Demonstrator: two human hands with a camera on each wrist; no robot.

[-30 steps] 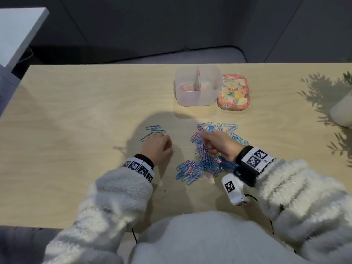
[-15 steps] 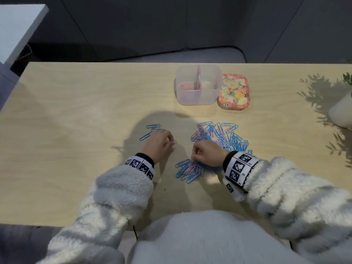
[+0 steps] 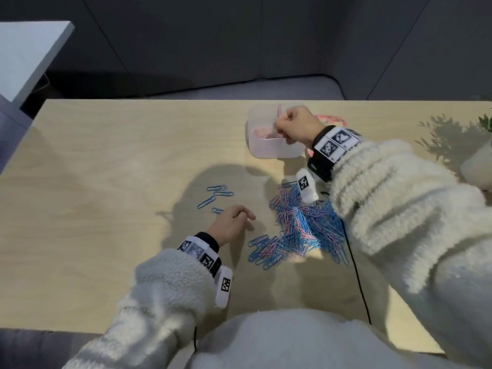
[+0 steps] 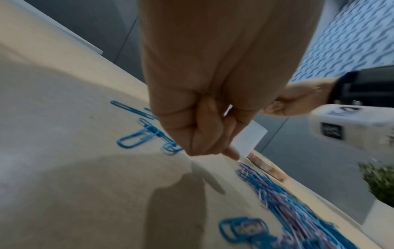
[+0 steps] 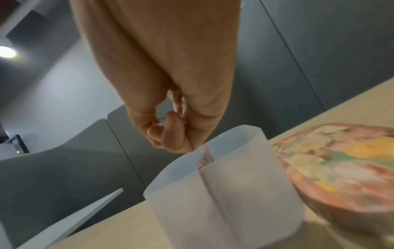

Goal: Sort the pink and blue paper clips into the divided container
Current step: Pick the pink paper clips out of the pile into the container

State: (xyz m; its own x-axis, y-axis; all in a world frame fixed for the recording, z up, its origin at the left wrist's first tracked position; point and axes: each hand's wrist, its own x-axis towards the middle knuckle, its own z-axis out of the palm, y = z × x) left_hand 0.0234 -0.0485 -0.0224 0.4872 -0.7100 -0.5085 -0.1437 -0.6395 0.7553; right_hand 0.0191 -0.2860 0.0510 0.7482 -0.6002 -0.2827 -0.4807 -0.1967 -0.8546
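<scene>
A translucent divided container [image 3: 263,150] stands at the table's far middle, with pink clips [image 3: 262,133] in its left compartment. My right hand [image 3: 282,126] hovers over the container [image 5: 213,202], fingers curled; in the right wrist view the hand [image 5: 168,129] pinches what looks like a pink clip. A mixed pile of pink and blue clips [image 3: 300,230] lies in front of me. My left hand [image 3: 243,214] rests on the table left of the pile [image 4: 287,202], loosely curled and holding nothing, beside a few separate blue clips [image 3: 217,194].
A floral lid [image 3: 330,119] lies right of the container, partly behind my right wrist. A white pot with a plant [image 3: 476,166] stands at the right edge. A black cable [image 3: 356,275] runs down from my right sleeve. A white table corner [image 3: 26,54] is at far left.
My right hand left the pile and moved up to the container. The left hand stayed about where it was beside the blue clips.
</scene>
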